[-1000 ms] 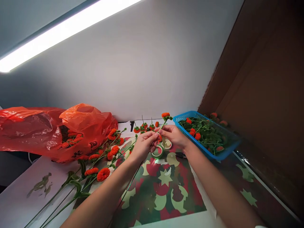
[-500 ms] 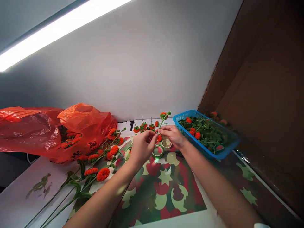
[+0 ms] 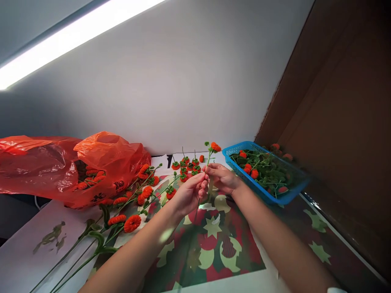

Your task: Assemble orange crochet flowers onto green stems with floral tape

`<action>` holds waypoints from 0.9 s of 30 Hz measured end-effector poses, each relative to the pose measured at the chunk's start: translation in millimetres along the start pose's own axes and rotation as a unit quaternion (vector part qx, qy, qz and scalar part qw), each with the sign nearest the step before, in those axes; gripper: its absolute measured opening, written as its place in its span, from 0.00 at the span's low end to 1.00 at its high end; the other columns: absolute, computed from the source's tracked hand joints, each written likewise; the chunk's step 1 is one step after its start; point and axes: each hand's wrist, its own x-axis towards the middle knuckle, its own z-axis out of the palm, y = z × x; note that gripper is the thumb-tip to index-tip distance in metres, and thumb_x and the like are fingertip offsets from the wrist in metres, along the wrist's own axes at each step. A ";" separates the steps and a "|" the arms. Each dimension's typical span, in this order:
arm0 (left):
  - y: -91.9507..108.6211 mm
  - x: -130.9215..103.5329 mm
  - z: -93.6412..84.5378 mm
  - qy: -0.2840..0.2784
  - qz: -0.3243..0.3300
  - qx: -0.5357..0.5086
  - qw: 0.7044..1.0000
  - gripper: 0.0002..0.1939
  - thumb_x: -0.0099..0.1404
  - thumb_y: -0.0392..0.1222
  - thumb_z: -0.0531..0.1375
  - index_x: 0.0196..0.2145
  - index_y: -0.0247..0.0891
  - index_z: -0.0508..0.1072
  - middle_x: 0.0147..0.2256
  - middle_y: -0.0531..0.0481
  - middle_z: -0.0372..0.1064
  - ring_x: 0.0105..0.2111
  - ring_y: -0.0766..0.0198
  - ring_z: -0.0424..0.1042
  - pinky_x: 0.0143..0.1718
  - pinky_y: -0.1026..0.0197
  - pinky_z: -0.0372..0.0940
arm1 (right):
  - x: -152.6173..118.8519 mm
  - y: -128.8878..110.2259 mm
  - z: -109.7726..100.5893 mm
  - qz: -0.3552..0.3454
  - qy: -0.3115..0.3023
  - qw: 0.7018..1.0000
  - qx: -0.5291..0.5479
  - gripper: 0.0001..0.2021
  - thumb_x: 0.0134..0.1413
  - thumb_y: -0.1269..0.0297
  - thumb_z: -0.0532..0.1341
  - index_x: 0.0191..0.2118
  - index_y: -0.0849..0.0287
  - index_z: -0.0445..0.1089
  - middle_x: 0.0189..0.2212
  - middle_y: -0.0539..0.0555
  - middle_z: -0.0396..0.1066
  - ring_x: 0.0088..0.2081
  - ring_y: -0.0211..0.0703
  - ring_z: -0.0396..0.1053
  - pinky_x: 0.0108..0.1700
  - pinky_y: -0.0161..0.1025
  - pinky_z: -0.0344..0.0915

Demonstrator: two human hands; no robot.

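Note:
My left hand (image 3: 190, 191) and my right hand (image 3: 222, 177) meet at the middle of the table, both pinching one thin green stem (image 3: 208, 159). An orange pipe-cleaner flower (image 3: 215, 146) tops the stem and sticks up above my fingers. The lower part of the stem runs down under my left hand. The tape rolls on the mat are mostly hidden behind my hands.
A blue basket (image 3: 263, 193) of green leaves and orange buds stands at the right. An orange plastic bag (image 3: 70, 167) with flowers lies at the left. Several long-stemmed orange flowers (image 3: 122, 219) lie on the patterned mat (image 3: 210, 244). Small orange buds (image 3: 187, 165) stand by the back wall. A brown board (image 3: 342, 122) rises on the right.
My hands have closed together and lifted slightly, covering the tape rolls. The flower head has turned and moved a little to the right.

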 end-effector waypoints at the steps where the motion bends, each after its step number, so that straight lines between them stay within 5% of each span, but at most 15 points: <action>1: -1.1 0.6 -0.5 0.008 0.005 0.041 0.999 0.11 0.56 0.45 0.62 0.27 0.33 0.68 0.20 0.56 0.62 0.15 0.76 0.61 0.18 0.72 0.59 | -0.2 -2.4 -1.5 0.007 0.010 1.000 -0.022 0.14 0.32 0.59 0.73 0.23 0.61 0.71 0.19 0.47 0.68 0.21 0.33 0.65 0.26 0.32 0.62; 5: -2.6 -1.1 2.8 0.073 0.091 0.264 0.957 0.15 0.54 0.50 0.64 0.28 0.33 0.71 0.23 0.50 0.70 0.20 0.68 0.69 0.22 0.67 0.63 | 0.2 -9.4 -3.7 0.018 0.093 0.991 -0.090 0.15 0.29 0.59 0.74 0.21 0.62 0.70 0.16 0.47 0.67 0.19 0.33 0.64 0.23 0.32 0.60; 8: -3.8 -4.3 7.8 0.127 0.149 0.324 0.926 0.14 0.55 0.49 0.63 0.27 0.33 0.72 0.21 0.51 0.70 0.18 0.69 0.67 0.19 0.68 0.59 | 1.6 -8.5 -1.0 0.004 0.140 0.985 -0.099 0.15 0.27 0.60 0.74 0.20 0.63 0.71 0.16 0.48 0.67 0.19 0.33 0.64 0.23 0.33 0.60; 13: -0.8 -4.2 8.5 0.124 0.140 0.219 0.958 0.12 0.56 0.46 0.63 0.25 0.33 0.70 0.19 0.53 0.67 0.16 0.72 0.64 0.18 0.70 0.57 | 3.8 -2.3 1.6 -0.013 0.128 0.990 -0.053 0.18 0.25 0.58 0.75 0.25 0.62 0.75 0.18 0.49 0.70 0.21 0.34 0.65 0.25 0.33 0.62; 17: 4.8 -3.7 7.3 0.054 0.054 0.056 0.996 0.10 0.55 0.42 0.63 0.27 0.32 0.69 0.16 0.57 0.60 0.13 0.78 0.56 0.15 0.74 0.52 | 5.1 2.3 1.6 -0.029 0.065 0.997 0.004 0.16 0.28 0.58 0.74 0.27 0.60 0.75 0.20 0.47 0.70 0.23 0.32 0.66 0.28 0.31 0.64; 21: 3.5 -5.3 7.6 -0.010 -0.002 -0.073 0.997 0.07 0.59 0.39 0.60 0.27 0.33 0.68 0.16 0.60 0.54 0.12 0.80 0.49 0.13 0.76 0.48 | 4.6 6.0 2.4 -0.064 0.005 0.998 0.018 0.14 0.33 0.58 0.73 0.27 0.60 0.73 0.19 0.46 0.69 0.24 0.31 0.67 0.30 0.30 0.64; 24: 0.1 -3.5 4.0 -0.024 -0.003 -0.043 0.999 0.09 0.58 0.43 0.62 0.28 0.33 0.69 0.17 0.58 0.59 0.13 0.78 0.56 0.15 0.74 0.54 | 3.2 5.2 0.8 -0.056 -0.010 0.998 -0.001 0.14 0.36 0.57 0.72 0.26 0.60 0.71 0.18 0.46 0.67 0.22 0.32 0.66 0.27 0.31 0.64; 27: 0.0 -0.3 -0.7 0.006 0.037 0.097 0.995 0.14 0.54 0.48 0.64 0.30 0.33 0.71 0.23 0.51 0.67 0.20 0.70 0.67 0.22 0.67 0.64 | 2.8 1.5 -3.6 -0.033 0.000 0.998 -0.055 0.15 0.38 0.56 0.71 0.24 0.61 0.69 0.16 0.45 0.65 0.18 0.33 0.64 0.22 0.32 0.61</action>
